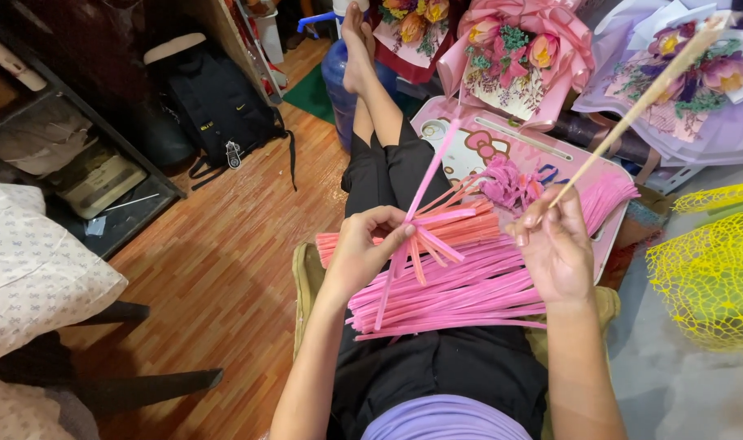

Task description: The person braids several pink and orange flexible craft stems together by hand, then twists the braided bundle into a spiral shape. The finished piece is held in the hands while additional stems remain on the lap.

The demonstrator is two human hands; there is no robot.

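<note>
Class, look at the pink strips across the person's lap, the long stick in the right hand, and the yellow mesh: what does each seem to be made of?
Pink strips: probably fuzzy wire stems; thin, matte, slightly bent.
Stick: likely bamboo or wood; pale tan, straight, matte.
Yellow mesh: seemingly plastic or fabric netting; open diamond holes.

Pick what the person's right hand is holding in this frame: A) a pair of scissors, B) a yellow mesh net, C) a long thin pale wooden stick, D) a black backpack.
C: the right hand pinches a long thin pale wooden stick that angles up to the right, while the left hand pinches a bunch of pink fuzzy pipe-cleaner stems over the lap.
</note>
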